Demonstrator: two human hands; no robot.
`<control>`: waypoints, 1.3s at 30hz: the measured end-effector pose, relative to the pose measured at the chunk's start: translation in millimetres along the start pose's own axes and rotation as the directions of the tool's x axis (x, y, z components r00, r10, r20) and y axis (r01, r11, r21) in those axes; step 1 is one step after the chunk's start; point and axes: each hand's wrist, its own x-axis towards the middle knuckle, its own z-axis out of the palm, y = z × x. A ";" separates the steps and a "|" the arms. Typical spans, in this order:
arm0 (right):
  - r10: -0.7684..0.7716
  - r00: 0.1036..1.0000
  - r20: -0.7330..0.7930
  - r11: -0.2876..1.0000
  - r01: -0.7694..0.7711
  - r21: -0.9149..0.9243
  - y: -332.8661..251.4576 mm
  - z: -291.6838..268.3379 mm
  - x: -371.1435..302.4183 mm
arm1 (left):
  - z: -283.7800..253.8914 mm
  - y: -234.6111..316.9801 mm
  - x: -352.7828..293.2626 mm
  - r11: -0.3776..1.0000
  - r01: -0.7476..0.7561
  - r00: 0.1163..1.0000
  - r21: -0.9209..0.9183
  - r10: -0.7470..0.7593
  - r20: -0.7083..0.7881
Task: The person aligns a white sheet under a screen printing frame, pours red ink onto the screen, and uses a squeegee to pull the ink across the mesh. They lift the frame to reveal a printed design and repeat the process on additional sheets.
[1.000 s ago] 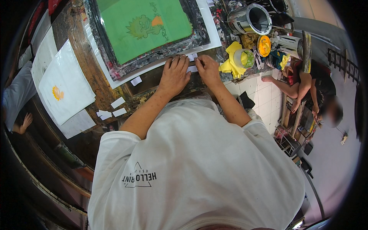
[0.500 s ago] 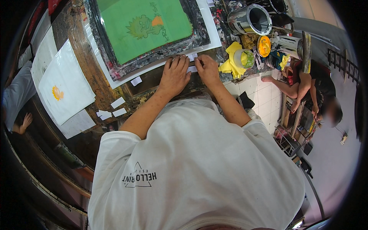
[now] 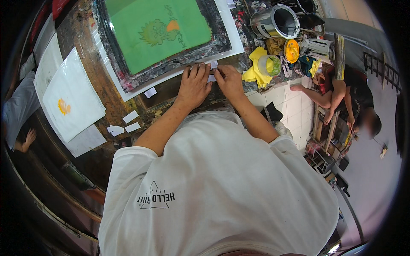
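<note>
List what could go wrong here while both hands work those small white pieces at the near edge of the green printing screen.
1. The left hand and right hand press by the ink-smeared screen frame; ink could transfer to the small white pieces.
2. The white sheet under the frame might shift or smudge.
3. The open metal can and yellow ink tub stand close; an elbow swing could tip them.

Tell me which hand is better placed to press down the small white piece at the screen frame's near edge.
Probably the right hand: its fingertips sit on the small white piece, while the left hand lies flat beside it by the screen frame.
</note>
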 end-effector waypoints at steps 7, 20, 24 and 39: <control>-0.129 0.990 0.059 0.967 0.139 -0.214 3.1 -4.1 -4.1 | 5.8 3.8 1.3 1.000 0.021 1.000 -0.007 -0.021 -0.005; 0.239 0.970 -0.048 0.971 -0.238 0.035 -1.6 3.2 -4.0 | 5.4 2.3 0.3 1.000 0.015 1.000 -0.021 -0.015 -0.010; 0.222 0.970 -0.100 0.974 -0.224 -0.012 -1.5 10.6 -3.2 | 4.6 2.1 0.2 1.000 0.008 1.000 -0.008 -0.008 -0.013; 0.340 0.929 -0.150 0.941 -0.336 0.047 -7.7 19.1 2.8 | 4.3 -1.0 1.0 0.999 -0.015 1.000 -0.034 0.014 -0.018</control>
